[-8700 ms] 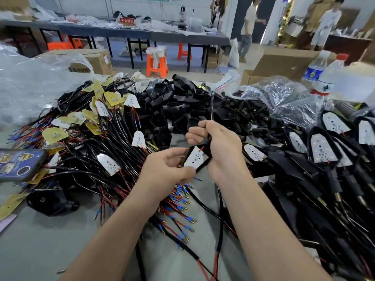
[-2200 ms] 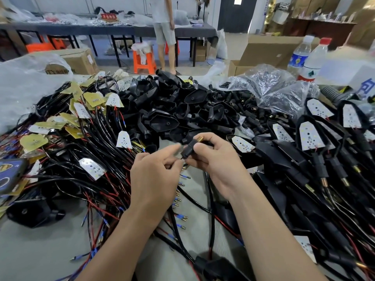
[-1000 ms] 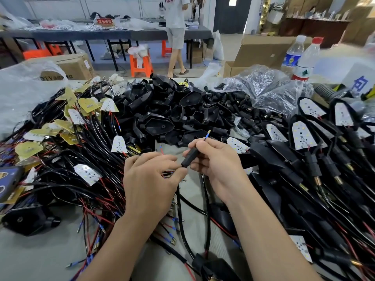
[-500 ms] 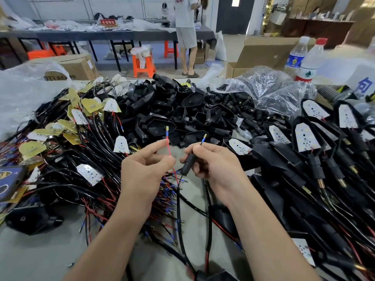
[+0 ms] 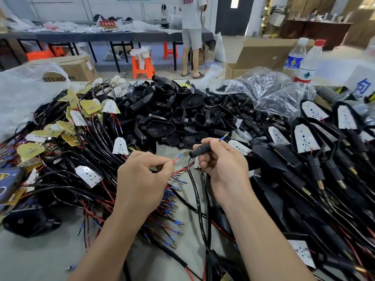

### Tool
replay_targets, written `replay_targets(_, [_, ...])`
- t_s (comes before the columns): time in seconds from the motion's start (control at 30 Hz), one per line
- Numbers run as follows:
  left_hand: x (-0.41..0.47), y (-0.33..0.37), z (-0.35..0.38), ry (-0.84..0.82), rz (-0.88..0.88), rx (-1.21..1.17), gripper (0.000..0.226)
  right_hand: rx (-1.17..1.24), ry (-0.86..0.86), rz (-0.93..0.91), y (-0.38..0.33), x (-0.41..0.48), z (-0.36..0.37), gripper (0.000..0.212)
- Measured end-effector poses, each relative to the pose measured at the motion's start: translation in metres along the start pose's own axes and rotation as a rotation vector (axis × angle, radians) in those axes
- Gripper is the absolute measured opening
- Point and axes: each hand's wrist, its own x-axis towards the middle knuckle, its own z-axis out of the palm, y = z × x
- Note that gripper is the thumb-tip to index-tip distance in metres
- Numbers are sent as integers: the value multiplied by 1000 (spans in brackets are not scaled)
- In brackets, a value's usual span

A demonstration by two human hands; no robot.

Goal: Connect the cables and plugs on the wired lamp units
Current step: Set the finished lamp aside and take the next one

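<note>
Centre of frame, above the grey worktop (image 5: 40, 258): both hands are raised, close together.

Left hand (image 5: 142, 179): thumb and forefinger pinch a thin red wire (image 5: 177, 157) near its end. Its blue sleeve and brass tip stick out up and to the right of the fingers.

Right hand (image 5: 223, 167): fingers curled round a black plug (image 5: 196, 152), held roughly level with its end pointing left. A second thin wire with a blue-sleeved tip (image 5: 223, 137) comes out of the grip toward the upper right. A black cable (image 5: 197, 199) hangs below the plug's left end toward the bottom of the frame.

The red wire's tip is just left of the plug's end, apart from it and not inserted.

Surroundings:
- Left half: a tangle of black and red leads carrying white and yellow LED boards (image 5: 120, 146).
- Centre back: a heap of empty black lamp housings (image 5: 160, 126).
- Right side: rows of housings with white boards fitted (image 5: 304, 138).
- Upper right: crumpled clear bags (image 5: 263, 88) and two water bottles (image 5: 308, 59).
- Background: a cardboard box (image 5: 77, 64), an orange stool (image 5: 142, 64), and a person standing (image 5: 190, 37) by a long table.
</note>
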Motion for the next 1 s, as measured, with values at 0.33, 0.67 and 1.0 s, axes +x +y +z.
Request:
replay_targets(0.33, [-2, -6, 5, -50, 103, 110, 20, -78, 19, -71, 3, 1, 0, 29])
replay_targets(0.67, [-1, -10, 5, -30, 109, 129, 22, -230, -66, -138, 5, 3, 3, 32])
replay_targets(1.0, [-3, 3, -3, 17, -25, -118, 19, -211, -114, -110, 4, 1, 2, 27])
